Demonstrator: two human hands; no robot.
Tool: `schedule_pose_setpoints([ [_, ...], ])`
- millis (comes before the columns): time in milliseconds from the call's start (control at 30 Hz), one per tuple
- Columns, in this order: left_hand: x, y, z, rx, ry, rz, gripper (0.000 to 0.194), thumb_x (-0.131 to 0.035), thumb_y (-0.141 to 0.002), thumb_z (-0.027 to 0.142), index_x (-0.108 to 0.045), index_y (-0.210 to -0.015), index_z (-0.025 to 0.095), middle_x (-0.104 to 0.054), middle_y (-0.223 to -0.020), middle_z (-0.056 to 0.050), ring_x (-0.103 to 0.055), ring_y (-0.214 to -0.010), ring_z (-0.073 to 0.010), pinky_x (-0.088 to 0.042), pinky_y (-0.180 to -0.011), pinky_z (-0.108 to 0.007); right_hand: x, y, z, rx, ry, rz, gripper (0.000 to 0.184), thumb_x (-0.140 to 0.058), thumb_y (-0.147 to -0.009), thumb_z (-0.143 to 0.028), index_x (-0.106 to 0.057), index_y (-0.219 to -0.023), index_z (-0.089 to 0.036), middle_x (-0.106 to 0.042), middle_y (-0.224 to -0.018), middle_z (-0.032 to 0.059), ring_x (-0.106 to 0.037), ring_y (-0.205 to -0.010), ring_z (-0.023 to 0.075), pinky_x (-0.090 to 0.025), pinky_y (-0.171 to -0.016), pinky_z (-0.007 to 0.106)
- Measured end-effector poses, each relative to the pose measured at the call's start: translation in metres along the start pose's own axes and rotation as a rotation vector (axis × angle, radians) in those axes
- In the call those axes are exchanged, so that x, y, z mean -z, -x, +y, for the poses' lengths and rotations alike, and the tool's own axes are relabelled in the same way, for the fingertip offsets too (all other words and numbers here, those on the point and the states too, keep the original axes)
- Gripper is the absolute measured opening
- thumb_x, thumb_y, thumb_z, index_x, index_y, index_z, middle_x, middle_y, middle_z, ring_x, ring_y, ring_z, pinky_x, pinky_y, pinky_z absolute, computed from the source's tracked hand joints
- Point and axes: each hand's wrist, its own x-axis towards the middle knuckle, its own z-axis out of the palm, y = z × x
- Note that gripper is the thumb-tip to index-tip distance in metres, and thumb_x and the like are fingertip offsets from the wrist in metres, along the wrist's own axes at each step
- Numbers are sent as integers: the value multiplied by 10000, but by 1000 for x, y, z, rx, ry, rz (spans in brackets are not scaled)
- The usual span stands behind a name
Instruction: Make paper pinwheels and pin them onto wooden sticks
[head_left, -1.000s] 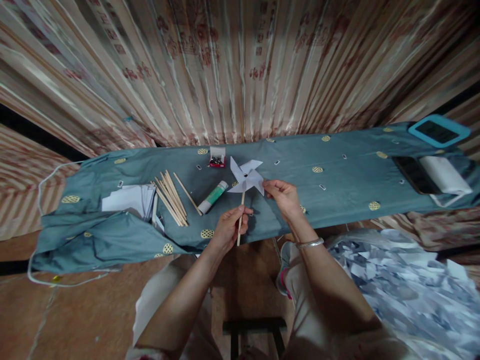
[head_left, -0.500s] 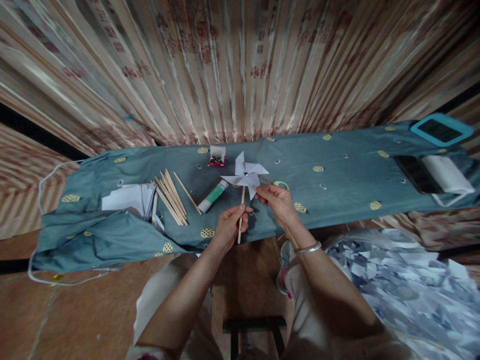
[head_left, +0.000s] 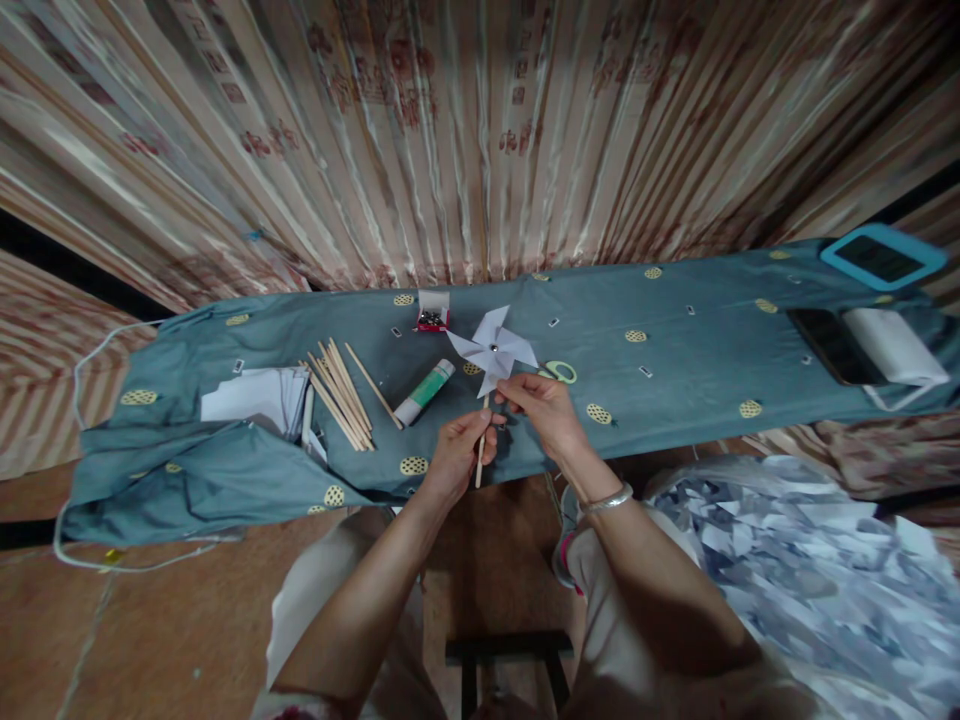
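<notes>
A white paper pinwheel point(head_left: 504, 335) with a shiny pin at its centre is fixed to a thin wooden stick point(head_left: 480, 470). My left hand point(head_left: 459, 448) is closed round the stick below the blades and keeps it upright above the table's front edge. The thumb and fingers of my right hand point(head_left: 546, 408) pinch the tip of the lowest blade. Behind my right hand lie scissors with pale green handles point(head_left: 561, 372), partly hidden. A green and white glue stick point(head_left: 426, 392) rests left of the pinwheel, near a small open red box of pins point(head_left: 433, 320).
Several wooden sticks point(head_left: 341, 395) and a stack of white paper point(head_left: 255, 397) lie on the left of the cloth-covered table point(head_left: 690, 370). A dark phone point(head_left: 832, 345), a white item point(head_left: 892, 345) and a blue-framed tablet point(head_left: 883, 258) are at right. A bag of paper pieces point(head_left: 817, 570) stands below.
The pinwheel's blades have turned clockwise. My right hand has moved slightly left with the lower blade, uncovering more of the scissors' handles. My left hand stays on the stick.
</notes>
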Motion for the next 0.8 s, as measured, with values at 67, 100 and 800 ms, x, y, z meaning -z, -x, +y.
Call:
schedule_pose_setpoints([
  [67, 0, 0, -1, -4, 3, -6, 463, -818, -598, 549, -721, -736, 118, -516, -481, 52, -377, -356, -28, -242, -398, -204, -2, 0, 0, 5, -5, -2, 340, -792, -600, -486, -630, -557, -191, -638, -588, -7, -458, -491, 78, -382, -484, 228],
  [100, 0, 0, -1, -7, 3, -10, 464, -820, -594, 550, -722, -732, 119, -515, -477, 52, -376, -354, -29, -241, -396, -203, -3, 0, 0, 10, -5, -5, 336, -793, -601, -480, -631, -555, -190, -635, -584, -8, -458, -488, 77, -382, -482, 227],
  [800, 1, 1, 0, 39, -32, -4, 452, -799, -628, 544, -711, -745, 117, -514, -495, 47, -382, -363, -29, -210, -396, -209, 37, -2, -15, 382, 622, 354, 253, -664, -794, -449, -727, -814, -205, -614, -641, -12, -516, -606, 136, -406, -632, 268],
])
